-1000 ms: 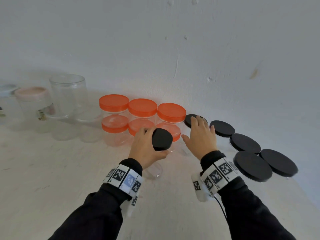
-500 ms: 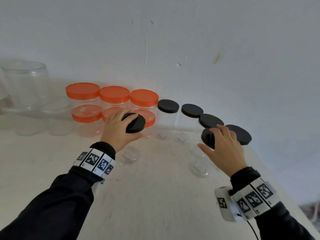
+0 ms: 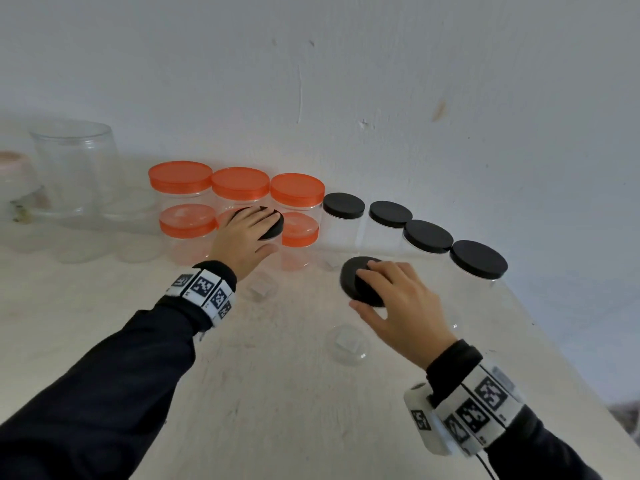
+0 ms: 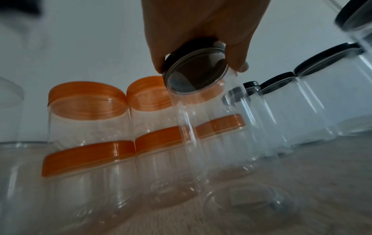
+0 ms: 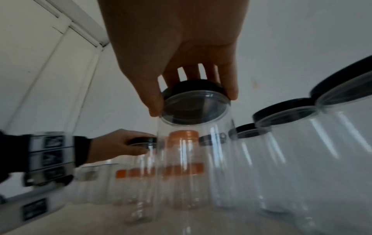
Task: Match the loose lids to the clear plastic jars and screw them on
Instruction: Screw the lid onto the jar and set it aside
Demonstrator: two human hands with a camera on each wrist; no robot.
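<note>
My left hand (image 3: 247, 239) grips the black lid (image 3: 273, 226) of a tall clear jar (image 4: 201, 130) in front of the orange-lidded jars; the left wrist view shows fingers and thumb curled round the lid rim (image 4: 193, 47). My right hand (image 3: 391, 299) grips the black lid (image 3: 356, 282) of a second clear jar (image 5: 193, 159), fingers curled over its rim (image 5: 191, 89). That jar's base (image 3: 346, 344) shows near the table middle. Both jars carry their lids.
Several orange-lidded jars (image 3: 239, 188) stand in two rows by the wall. A row of black-lidded jars (image 3: 427, 235) runs to the right toward the table edge (image 3: 561, 362). A large open clear jar (image 3: 74, 164) and other clear containers sit at the far left.
My right hand has carried its black-lidded jar leftward and nearer to me, away from the row. The left hand stays on its lid; the view has shifted slightly.
</note>
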